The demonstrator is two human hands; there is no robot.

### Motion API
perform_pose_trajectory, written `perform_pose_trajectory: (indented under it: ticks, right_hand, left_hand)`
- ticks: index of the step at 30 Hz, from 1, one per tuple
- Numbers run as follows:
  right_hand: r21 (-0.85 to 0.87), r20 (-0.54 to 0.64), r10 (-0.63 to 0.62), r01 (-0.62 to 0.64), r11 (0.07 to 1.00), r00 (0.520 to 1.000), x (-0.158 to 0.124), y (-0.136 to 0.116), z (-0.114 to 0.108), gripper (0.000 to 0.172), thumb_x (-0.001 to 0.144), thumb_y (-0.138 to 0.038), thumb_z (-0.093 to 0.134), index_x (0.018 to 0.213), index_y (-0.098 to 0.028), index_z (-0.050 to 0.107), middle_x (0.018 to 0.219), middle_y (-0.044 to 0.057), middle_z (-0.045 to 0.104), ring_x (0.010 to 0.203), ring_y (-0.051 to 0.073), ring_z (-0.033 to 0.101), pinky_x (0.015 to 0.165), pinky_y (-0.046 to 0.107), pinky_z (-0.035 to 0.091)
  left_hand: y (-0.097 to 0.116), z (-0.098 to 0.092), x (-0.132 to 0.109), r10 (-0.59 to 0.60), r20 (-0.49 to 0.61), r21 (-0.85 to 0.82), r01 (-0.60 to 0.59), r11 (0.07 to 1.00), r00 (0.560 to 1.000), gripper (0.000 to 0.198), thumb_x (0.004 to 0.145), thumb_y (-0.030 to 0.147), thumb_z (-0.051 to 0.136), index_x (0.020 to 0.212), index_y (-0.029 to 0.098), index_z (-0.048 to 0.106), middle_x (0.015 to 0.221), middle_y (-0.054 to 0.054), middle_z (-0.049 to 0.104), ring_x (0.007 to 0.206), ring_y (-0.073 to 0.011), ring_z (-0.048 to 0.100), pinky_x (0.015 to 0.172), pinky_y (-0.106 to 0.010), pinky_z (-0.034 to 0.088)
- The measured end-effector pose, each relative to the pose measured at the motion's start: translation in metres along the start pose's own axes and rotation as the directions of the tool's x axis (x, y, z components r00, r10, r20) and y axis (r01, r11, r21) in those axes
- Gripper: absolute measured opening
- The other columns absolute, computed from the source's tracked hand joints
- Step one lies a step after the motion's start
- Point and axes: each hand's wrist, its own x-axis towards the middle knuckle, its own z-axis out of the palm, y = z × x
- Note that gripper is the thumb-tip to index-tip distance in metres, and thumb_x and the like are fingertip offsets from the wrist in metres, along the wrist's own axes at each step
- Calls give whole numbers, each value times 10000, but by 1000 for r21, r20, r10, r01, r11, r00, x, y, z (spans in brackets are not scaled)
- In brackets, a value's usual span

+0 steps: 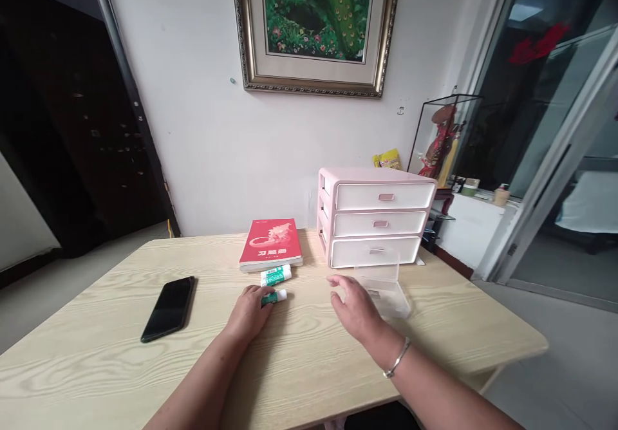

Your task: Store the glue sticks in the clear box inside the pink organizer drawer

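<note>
My left hand [249,309] rests low over the table, its fingers closed around one end of a green and white glue stick [277,297] that lies on its side. Just beyond it, two more glue sticks [275,275] lie side by side against the front of a red book [271,243]. To the right, my right hand [356,309] hovers with thumb and fingers apart and nothing between them. It partly covers a clear plastic box [396,300] whose lid stands raised at the back; what is inside is hard to make out.
A pink and white drawer unit [381,224] stands at the back of the wooden table [299,365], behind the clear box. A black phone [168,309] lies at the left. A yellow packet [387,159] shows behind the drawers, below a framed picture [316,82].
</note>
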Motion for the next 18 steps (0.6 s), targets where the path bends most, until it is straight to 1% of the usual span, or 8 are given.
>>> perform_pose_trajectory:
  ticks: [2,5,8,10,13,15,16,18]
  right_hand:
    - [77,81,67,-74,994,994,0,-16,27,367,814,-89,498,1146,-136,649,1061,103,705,1039,210,634,972,338,481]
    - [93,181,166,-185,978,969,14,-34,59,385,791,-74,514,1138,-151,661,1070,99,712,1041,214,646,958,324,476]
    - [92,219,287,-313,945,932,38,-42,83,383,794,-69,499,1123,-159,672,1065,94,719,1028,218,659,920,308,487]
    - [80,208,327,-350,933,922,50,-41,98,398,811,-63,472,1147,-152,667,1100,99,713,1064,223,647,935,308,478]
    - [23,186,289,-298,954,939,57,-33,116,485,831,-46,449,1287,-121,597,1258,125,653,1194,234,578,1028,320,421]
    - [-11,216,226,-229,973,950,56,-27,124,536,840,-46,455,1365,-117,538,1336,124,608,1249,235,532,1077,331,380]
    - [-21,242,194,-194,981,951,55,-25,127,540,845,-55,465,1376,-126,531,1341,115,606,1251,237,524,1086,337,371]
    - [-39,281,148,-142,989,948,51,-22,130,523,845,-66,482,1353,-161,560,1288,92,638,1217,237,533,1085,350,373]
  left_hand:
    - [1,-1,7,-8,11,30,7,1000,1000,339,801,188,608,1124,223,705,1120,-78,706,1132,-269,583,999,-348,434]
    - [3,1,16,-16,-4,58,17,998,1000,365,780,196,637,1139,228,697,1095,-83,697,1112,-277,586,982,-357,440]
    - [3,3,21,-43,-51,79,47,996,998,367,793,255,643,1156,211,673,1120,-104,663,1086,-283,592,955,-375,450]
    - [1,5,22,-80,-83,73,86,994,993,388,810,276,623,1186,184,643,1157,-122,636,1080,-272,598,940,-366,460]
    - [-2,7,23,-123,-92,43,128,991,988,461,805,263,616,1257,172,598,1246,-130,596,1121,-253,592,947,-345,461]
    - [-3,9,23,-113,-64,24,114,993,992,497,787,244,629,1279,190,592,1291,-123,579,1142,-254,585,966,-355,449]
    - [-4,10,23,-96,-48,17,97,995,994,489,785,230,627,1272,201,602,1285,-116,586,1141,-256,584,972,-365,442]
    - [-3,12,22,-60,-20,-12,60,998,998,442,786,191,612,1227,216,637,1223,-100,624,1118,-256,588,968,-375,434]
